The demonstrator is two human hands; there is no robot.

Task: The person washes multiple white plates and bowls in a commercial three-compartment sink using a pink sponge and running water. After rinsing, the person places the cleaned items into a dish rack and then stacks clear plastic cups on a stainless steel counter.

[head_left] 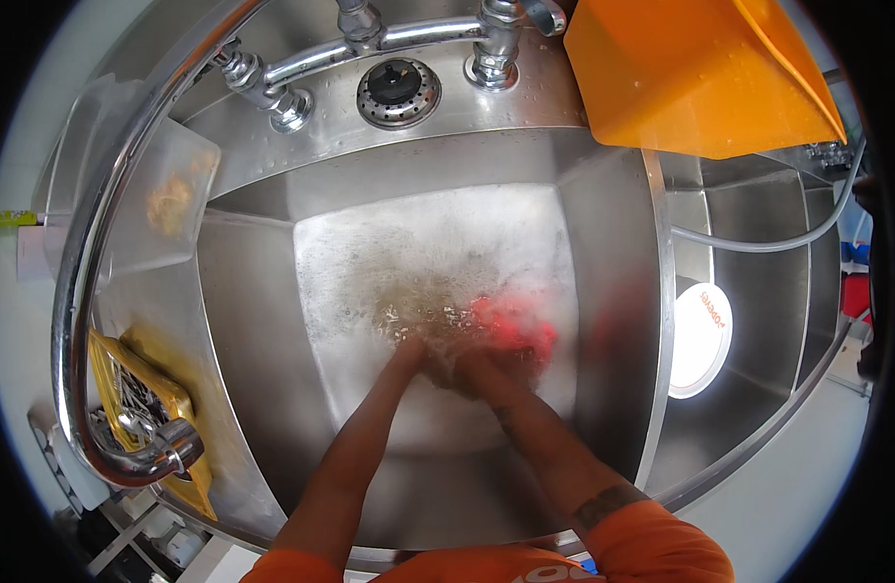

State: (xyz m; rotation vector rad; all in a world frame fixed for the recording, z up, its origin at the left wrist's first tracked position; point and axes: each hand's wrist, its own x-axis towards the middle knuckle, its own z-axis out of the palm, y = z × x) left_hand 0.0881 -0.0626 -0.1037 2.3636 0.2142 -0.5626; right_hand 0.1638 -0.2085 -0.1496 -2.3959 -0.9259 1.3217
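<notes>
Both arms reach down into a deep stainless steel sink basin point(258, 291) that holds water. Ripples and bubbles break the surface around my left hand point(412, 351), which sits near the middle of the basin. Close beside it on the right is my right hand point(477, 368), partly blurred by the water. A bright red thing point(517, 328), perhaps a cloth, lies just past and to the right of my right hand; its kind cannot be told. The fingers of both hands are hidden by the churned water, so any hold on something does not show.
A chrome faucet spout point(76, 291) curves along the left. A sink strainer point(399, 91) rests on the back ledge, near an orange plastic container point(695, 80). At left are a clear plastic container point(156, 189) and a yellow tray point(174, 386) with metal utensils. A white round lid point(699, 342) lies in the right basin.
</notes>
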